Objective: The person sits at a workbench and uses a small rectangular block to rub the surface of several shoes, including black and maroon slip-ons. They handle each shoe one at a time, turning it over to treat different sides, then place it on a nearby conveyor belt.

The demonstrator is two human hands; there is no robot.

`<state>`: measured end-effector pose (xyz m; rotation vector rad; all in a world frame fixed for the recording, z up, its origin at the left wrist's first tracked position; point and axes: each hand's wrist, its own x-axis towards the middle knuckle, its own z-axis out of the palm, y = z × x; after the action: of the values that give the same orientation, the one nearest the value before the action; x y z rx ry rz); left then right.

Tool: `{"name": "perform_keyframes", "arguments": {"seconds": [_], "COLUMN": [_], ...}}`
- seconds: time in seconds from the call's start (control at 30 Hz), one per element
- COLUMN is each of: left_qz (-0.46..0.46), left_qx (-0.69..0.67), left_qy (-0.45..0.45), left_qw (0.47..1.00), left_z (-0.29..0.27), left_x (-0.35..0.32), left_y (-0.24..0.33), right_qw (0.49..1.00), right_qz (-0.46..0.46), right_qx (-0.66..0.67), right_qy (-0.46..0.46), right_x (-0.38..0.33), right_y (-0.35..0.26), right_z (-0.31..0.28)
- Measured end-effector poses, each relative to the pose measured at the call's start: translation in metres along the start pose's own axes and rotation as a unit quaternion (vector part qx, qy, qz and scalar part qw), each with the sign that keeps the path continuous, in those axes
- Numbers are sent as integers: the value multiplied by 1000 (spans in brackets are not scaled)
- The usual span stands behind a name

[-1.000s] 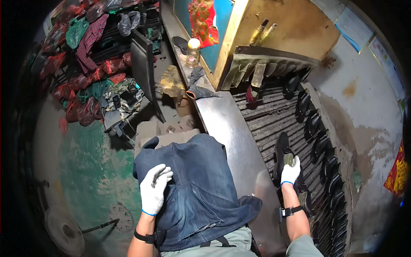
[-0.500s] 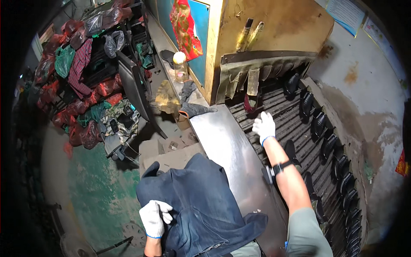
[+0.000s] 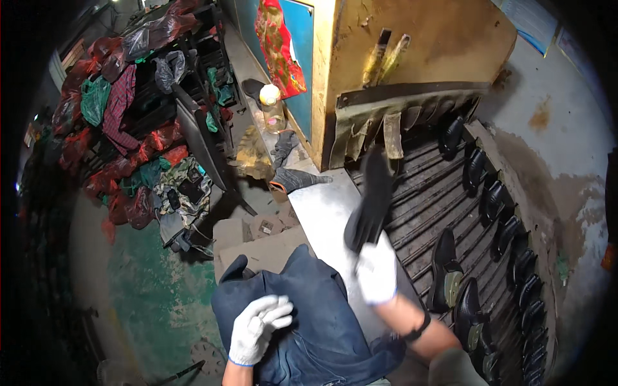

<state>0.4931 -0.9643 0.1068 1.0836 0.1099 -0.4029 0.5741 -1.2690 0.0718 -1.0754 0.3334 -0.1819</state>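
Note:
My white-gloved right hand (image 3: pixel 377 273) grips a dark shoe (image 3: pixel 370 199) by one end. The shoe stands on end above the bare metal ledge, its black sole toward me, slightly blurred by motion. My left hand (image 3: pixel 260 329), in a white glove too, hovers over the dark blue cloth (image 3: pixel 290 302) across my lap. Its fingers are stretched and slightly bent, and nothing is in them. To the right, black shoes stand on the slatted conveyor (image 3: pixel 412 241), among them a shoe with an olive lining (image 3: pixel 444 273) close to my right forearm.
A tan machine housing (image 3: pixel 425 51) with a ragged flap curtain (image 3: pixel 393 135) spans the conveyor's far end. On the metal ledge (image 3: pixel 322 199) lie grey gloves (image 3: pixel 297 180) and a jar (image 3: pixel 273 109). A black chair back (image 3: pixel 205 141) and bagged racks stand left.
My right hand has come back from the conveyor near the curtain to the ledge, now with a shoe in it. My left hand has risen slightly and moved right, its fingers straighter.

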Motion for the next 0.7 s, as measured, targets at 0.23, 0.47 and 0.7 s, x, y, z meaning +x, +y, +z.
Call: {"name": "perform_keyframes", "arguments": {"seconds": [0.23,0.47,0.7], "left_qz": [-115,-39,33], "left_qx": [-230,-101,-89], "left_qy": [-5,106,62], "left_qw": [966,988,994], "left_z": [27,5,-9], "left_x": [21,-41,-7], "left_y": [3,-31,11], "right_qw": [970,801,790], "right_qz": [-67,-55,-49], "right_qx": [-231,-538,-555], "right_qy": [-45,255,255], "right_x": [-55,186,301], "right_y": [3,40,46], "right_z": [-43,-95,-125]}}
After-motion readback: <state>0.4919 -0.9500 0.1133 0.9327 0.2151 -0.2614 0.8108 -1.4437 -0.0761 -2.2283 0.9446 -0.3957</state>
